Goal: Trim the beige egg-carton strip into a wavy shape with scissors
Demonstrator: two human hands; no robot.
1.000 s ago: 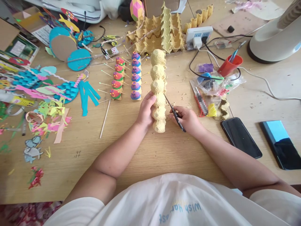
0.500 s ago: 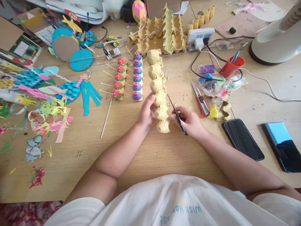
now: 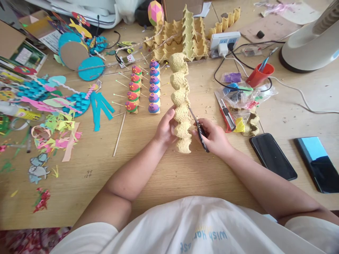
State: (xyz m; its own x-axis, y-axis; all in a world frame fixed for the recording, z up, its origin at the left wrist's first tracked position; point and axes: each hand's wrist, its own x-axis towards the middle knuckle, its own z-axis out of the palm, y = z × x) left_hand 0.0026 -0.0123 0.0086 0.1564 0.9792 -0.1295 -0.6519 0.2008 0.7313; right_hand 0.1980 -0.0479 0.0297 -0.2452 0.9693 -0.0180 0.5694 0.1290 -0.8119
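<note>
My left hand (image 3: 163,130) clamps the carton strip (image 3: 181,114), right of the purple row (image 3: 153,97); my right hand (image 3: 216,139) is closed around the scissors (image 3: 201,135). Held only near its middle, the strip could twist, and the blades tear its edge.

Craft workspace, home or classroom not determinable. Indicators: wooden desk (image 3: 148,165) with paper scraps (image 3: 57,132), painted egg-carton rows (image 3: 154,86), woven paper fish (image 3: 76,102), red cutter (image 3: 225,113), scissors (image 3: 200,132), glue bottle (image 3: 23,113), power strip (image 3: 225,38), phones (image 3: 273,156).
</note>
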